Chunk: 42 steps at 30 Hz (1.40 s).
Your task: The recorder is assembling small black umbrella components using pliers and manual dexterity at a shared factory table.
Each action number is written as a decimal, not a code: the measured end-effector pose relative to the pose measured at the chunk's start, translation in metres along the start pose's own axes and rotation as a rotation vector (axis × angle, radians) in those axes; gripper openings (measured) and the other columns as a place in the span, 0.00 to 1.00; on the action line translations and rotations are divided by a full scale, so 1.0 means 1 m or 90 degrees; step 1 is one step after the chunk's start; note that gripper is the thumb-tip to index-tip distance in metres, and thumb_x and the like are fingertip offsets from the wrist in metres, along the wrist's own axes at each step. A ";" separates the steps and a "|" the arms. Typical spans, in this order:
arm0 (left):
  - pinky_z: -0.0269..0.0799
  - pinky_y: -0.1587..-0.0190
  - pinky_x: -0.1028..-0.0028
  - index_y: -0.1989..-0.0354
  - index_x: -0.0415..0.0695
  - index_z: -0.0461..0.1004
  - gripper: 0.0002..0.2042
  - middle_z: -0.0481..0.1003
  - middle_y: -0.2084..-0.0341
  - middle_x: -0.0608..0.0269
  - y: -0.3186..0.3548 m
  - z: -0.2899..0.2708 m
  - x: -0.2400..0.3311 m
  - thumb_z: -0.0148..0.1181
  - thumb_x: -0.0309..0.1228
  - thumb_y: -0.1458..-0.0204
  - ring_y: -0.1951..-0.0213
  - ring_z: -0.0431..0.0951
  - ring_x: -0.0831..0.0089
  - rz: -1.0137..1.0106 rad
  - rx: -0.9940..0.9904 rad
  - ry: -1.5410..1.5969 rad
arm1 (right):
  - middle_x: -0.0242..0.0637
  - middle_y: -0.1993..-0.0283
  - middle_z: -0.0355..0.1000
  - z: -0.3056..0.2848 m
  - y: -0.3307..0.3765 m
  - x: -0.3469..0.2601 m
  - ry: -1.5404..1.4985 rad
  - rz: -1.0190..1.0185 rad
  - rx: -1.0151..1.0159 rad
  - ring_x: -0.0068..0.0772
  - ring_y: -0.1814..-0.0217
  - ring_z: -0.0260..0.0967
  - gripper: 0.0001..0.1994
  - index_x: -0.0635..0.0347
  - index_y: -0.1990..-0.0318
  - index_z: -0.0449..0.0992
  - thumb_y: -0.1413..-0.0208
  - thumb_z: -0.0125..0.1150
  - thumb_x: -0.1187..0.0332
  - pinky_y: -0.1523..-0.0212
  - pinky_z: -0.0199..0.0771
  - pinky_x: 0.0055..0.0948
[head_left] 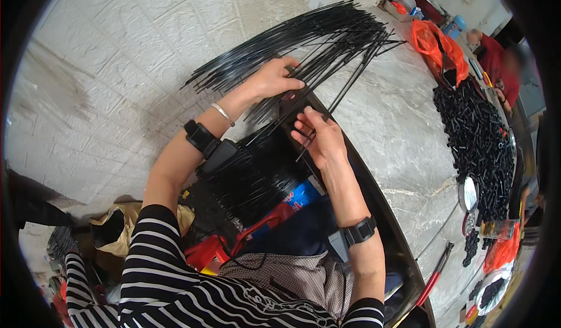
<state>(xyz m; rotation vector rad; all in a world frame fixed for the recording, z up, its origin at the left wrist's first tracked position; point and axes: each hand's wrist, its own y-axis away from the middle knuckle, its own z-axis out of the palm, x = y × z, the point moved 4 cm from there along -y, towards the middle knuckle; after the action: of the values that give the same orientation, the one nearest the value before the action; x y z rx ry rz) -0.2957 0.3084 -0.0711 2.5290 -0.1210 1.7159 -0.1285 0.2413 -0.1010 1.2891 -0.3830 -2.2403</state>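
Observation:
A large fan of long, thin black rods (286,33) lies over the far edge of the table, their ends spread toward the upper right. My left hand (272,79) is at the near side of this fan, thumb and fingers curled about some of the rods. Nearer to me, my right hand (322,138) is palm up, its thumb and bent fingers closed on a thin black rod that slants up to the right. Its lower end sticks out below my fingers. More black rods (257,176) lie in a dense bundle below my hands, partly hidden by my left forearm.
A grey marble-patterned table (391,147) extends to the right. On it lie a heap of short black pieces (473,141), an orange plastic bag (435,50), a round mirror (468,193) and red-handled pliers (431,284). A person in red (497,65) sits beyond.

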 end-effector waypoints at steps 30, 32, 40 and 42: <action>0.69 0.71 0.79 0.44 0.28 0.62 0.28 0.75 0.71 0.56 0.000 -0.002 -0.001 0.63 0.22 0.55 0.74 0.74 0.77 -0.008 -0.003 0.041 | 0.37 0.68 0.75 0.004 -0.013 0.003 0.007 -0.018 -0.028 0.24 0.70 0.70 0.03 0.59 0.67 0.72 0.48 0.59 0.73 0.67 0.76 0.28; 0.69 0.71 0.79 0.44 0.28 0.62 0.28 0.76 0.71 0.56 0.004 0.002 0.005 0.63 0.22 0.54 0.74 0.75 0.77 -0.042 -0.036 0.091 | 0.36 0.68 0.75 0.003 -0.014 0.004 0.004 -0.010 -0.028 0.24 0.70 0.70 0.03 0.58 0.66 0.73 0.48 0.59 0.72 0.66 0.76 0.28; 0.70 0.67 0.79 0.45 0.31 0.64 0.26 0.76 0.70 0.57 0.000 -0.002 -0.005 0.64 0.24 0.53 0.70 0.75 0.77 -0.005 -0.001 0.047 | 0.30 0.68 0.74 0.019 -0.021 0.006 -0.024 0.012 -0.080 0.23 0.69 0.70 0.06 0.55 0.65 0.76 0.48 0.63 0.66 0.66 0.74 0.28; 0.69 0.65 0.79 0.44 0.33 0.64 0.26 0.76 0.70 0.58 0.000 -0.002 -0.006 0.64 0.24 0.53 0.67 0.75 0.77 -0.029 -0.001 0.052 | 0.31 0.69 0.74 0.023 -0.026 0.010 -0.018 0.005 -0.094 0.23 0.70 0.70 0.07 0.56 0.65 0.76 0.48 0.65 0.65 0.68 0.74 0.25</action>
<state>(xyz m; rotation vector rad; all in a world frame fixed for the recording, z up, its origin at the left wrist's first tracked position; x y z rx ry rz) -0.3003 0.3089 -0.0762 2.4360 -0.0579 1.7981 -0.1596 0.2570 -0.1089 1.1792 -0.2278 -2.2378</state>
